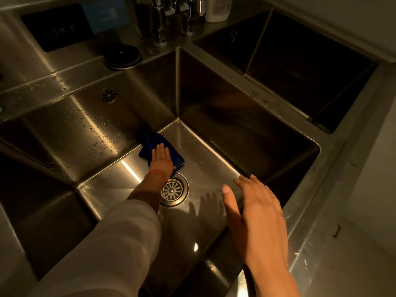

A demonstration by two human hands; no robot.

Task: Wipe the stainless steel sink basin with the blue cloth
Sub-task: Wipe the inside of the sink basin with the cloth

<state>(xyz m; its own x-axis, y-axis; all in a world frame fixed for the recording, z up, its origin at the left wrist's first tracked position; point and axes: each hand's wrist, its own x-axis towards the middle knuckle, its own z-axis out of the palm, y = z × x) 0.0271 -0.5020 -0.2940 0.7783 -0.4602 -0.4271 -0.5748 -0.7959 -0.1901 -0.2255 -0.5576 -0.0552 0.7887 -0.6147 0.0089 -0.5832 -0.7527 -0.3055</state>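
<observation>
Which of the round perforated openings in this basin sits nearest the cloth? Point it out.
The large floor drain strainer, just below the blue cloth under the left hand. The smaller overflow opening sits high on the basin's wall.

The left arm wears a loose, pale long sleeve (111, 251), off-white to light grey in the warm light, its soft fabric lying in broad folds. The cuff is pushed up and ends short of the wrist, leaving the lower forearm bare. Around the left wrist sits a thin bracelet (156, 172) of small orange-red beads or thread, just behind the left hand (161, 158). The right hand (255, 213) and its forearm are bare, with no sleeve in view, and its nails are short and plain.
</observation>
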